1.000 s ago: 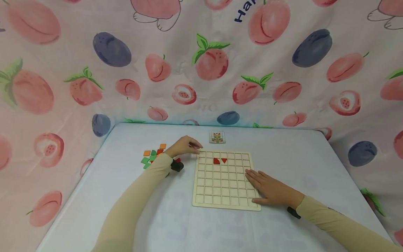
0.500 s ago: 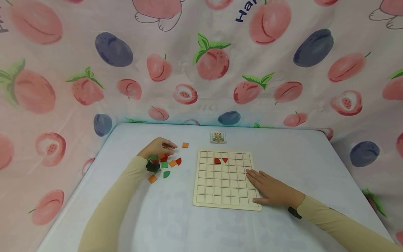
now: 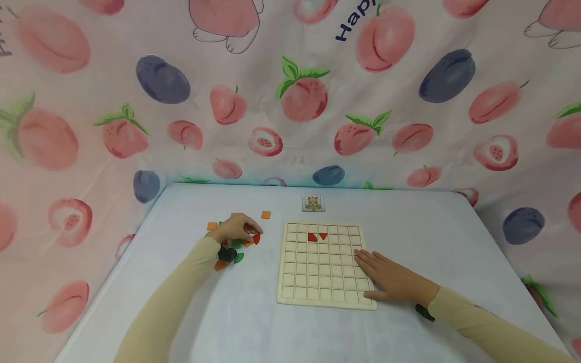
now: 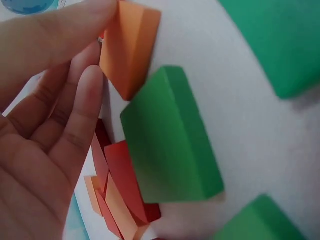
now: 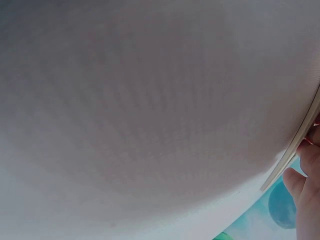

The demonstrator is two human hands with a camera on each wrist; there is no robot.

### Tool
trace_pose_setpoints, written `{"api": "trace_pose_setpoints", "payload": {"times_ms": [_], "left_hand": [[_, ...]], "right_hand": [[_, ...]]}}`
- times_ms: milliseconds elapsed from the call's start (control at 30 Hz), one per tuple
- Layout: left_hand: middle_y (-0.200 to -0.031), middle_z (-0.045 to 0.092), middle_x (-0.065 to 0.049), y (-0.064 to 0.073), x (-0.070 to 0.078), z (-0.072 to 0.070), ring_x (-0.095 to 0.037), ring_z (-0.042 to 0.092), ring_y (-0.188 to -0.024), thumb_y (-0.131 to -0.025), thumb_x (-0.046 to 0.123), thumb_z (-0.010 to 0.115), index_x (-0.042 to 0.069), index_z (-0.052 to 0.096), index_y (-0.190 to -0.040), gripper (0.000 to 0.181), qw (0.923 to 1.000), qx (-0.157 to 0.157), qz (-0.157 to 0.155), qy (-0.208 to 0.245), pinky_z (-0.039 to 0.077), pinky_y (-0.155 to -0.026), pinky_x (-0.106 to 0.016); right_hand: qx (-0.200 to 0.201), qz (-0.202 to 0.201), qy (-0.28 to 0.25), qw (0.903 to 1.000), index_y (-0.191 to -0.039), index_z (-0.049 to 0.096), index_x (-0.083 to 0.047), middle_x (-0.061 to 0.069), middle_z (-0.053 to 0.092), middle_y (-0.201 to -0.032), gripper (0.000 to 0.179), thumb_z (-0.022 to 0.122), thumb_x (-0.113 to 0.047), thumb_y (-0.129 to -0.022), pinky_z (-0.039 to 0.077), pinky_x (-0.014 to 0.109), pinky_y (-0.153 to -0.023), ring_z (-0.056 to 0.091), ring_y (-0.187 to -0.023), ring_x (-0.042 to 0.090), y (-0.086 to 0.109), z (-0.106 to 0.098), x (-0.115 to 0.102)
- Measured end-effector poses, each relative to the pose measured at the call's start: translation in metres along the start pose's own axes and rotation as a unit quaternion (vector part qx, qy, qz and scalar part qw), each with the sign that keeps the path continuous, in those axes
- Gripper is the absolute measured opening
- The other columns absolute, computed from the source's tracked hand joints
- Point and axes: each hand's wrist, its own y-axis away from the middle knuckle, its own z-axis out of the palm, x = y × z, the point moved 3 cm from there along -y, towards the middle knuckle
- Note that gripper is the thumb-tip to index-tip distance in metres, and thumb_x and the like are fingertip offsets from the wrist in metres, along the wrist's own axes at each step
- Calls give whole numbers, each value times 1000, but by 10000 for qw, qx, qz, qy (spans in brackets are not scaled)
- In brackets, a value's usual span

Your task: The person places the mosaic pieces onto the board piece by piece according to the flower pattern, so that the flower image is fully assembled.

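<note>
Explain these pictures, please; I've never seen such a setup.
There is no machine, just a person working bare-handed. The wide picture is taken from the head, the two close ones from the wrists. On the white table lie a gridded board with two red pieces on it, a small pattern card, and loose red, orange and green pieces to the left. The left hand is among those; its fingers are close to an orange piece, but I cannot tell whether they grip it. The right hand rests on the board's right edge.
</note>
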Motion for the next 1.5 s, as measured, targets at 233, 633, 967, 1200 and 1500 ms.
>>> {"api": "trace_pose_setpoints", "payload": {"times_ms": [233,633,967,1200,1500], "left_hand": [[-96,68,-6,1,2,7,-11,56,-78,-78,-1,71,7,74,-96,19,9998,71,-171,-1,51,-69,-22],[-82,65,-1,-10,11,11,-11,51,-72,-78,5,74,7,73,-91,13,9990,381,-73,-213,46,-68,-22],[-76,62,1,-14,18,19,-11,52,-71,-75,10,78,9,73,-89,15,9973,497,-96,-538,45,-66,-20],[-78,61,-1,-6,15,17,-11,51,-73,-74,6,78,8,73,-92,18,9973,445,-86,-573,44,-65,-19],[-73,59,1,7,19,20,-11,50,-70,-75,7,77,9,71,-83,10,9962,564,2,-662,45,-65,-21]], "right_hand": [[135,-89,109,9998,-147,27,-2,14,25,-155,87,40,-66,-89,13,36,-118,26,-142,30,5,0,-6],[106,-48,249,9996,-147,27,-2,13,24,-155,88,38,-67,-89,26,45,-112,26,-142,29,3,1,-4],[239,-97,201,9995,-147,26,-3,12,24,-155,88,39,-67,-89,0,25,-118,26,-142,28,1,4,2],[335,-195,251,9989,-147,27,-2,13,25,-155,88,37,-68,-89,-21,13,-108,27,-142,30,-1,8,4],[337,-253,285,9987,-147,27,-1,15,25,-154,87,38,-66,-90,-21,14,-109,28,-141,31,0,4,2]]}}
